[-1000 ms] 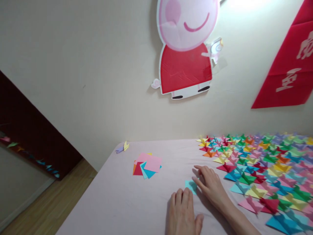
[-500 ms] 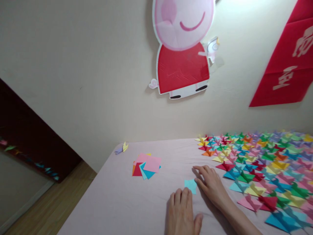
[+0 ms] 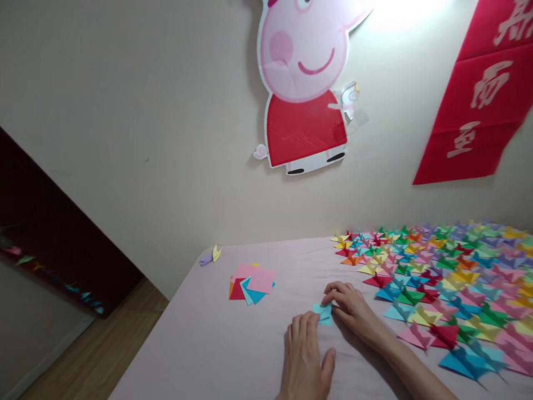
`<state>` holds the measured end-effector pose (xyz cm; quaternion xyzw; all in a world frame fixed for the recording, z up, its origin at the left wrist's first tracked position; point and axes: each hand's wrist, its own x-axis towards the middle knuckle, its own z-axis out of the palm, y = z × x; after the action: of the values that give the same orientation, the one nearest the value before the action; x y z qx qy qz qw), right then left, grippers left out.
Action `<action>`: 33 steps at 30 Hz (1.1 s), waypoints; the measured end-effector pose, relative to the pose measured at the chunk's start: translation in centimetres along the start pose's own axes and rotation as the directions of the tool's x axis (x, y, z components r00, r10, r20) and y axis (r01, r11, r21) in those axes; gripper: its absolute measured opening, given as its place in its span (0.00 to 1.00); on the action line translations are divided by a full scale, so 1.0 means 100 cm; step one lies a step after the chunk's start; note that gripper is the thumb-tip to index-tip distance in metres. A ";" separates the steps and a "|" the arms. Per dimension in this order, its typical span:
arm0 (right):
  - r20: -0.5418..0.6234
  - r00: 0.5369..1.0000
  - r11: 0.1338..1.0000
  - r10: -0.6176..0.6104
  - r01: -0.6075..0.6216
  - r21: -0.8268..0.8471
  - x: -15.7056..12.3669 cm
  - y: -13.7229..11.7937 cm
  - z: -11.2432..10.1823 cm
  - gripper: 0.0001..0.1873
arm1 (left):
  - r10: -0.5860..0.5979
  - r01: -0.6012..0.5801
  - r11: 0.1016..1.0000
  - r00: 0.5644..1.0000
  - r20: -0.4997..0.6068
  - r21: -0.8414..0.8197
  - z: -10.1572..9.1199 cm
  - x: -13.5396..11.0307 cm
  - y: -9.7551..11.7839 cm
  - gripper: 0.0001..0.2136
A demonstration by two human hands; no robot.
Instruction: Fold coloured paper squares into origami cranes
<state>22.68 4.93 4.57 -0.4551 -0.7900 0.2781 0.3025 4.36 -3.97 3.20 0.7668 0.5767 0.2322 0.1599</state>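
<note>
I've drawn the right hand [image 3: 356, 311] in, fingertips at the upper edge of the turquoise paper [image 3: 325, 320] — a dark line now crosses it — and my view has tipped up, revealing an eye [image 3: 303, 4].

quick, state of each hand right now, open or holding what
Left hand: open, palm down, at the left edge of the blue paper.
Right hand: bent over the paper's right side; whether it pinches it cannot be told.
</note>
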 end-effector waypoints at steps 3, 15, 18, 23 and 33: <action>0.033 0.999 0.987 -0.017 0.012 0.159 0.001 -0.006 0.000 0.08 | -0.050 0.048 0.997 0.998 -0.042 -0.057 -0.004 0.002 0.003 0.28; 0.068 0.993 0.976 0.100 -0.111 0.187 0.004 -0.015 0.023 0.08 | -0.081 0.070 0.990 0.993 -0.088 -0.126 -0.024 0.010 0.011 0.22; -0.020 0.999 0.992 0.031 -0.029 0.127 0.005 -0.016 0.022 0.08 | 0.002 -0.008 0.994 0.998 -0.055 -0.107 -0.024 0.012 0.009 0.21; -0.004 1.000 1.000 0.004 -0.004 0.030 -0.001 -0.016 0.001 0.07 | 0.053 -0.053 0.998 0.998 -0.022 -0.032 -0.020 0.011 0.005 0.21; 0.271 0.962 0.998 0.021 -0.005 -0.058 -0.018 -0.025 -0.015 0.16 | 0.114 -0.116 0.993 0.992 0.053 0.030 -0.032 0.021 0.007 0.20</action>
<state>23.09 2.44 6.93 -0.4264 -0.8285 0.3172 0.1764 3.68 -2.25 6.60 0.8070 0.5309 0.2119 0.1480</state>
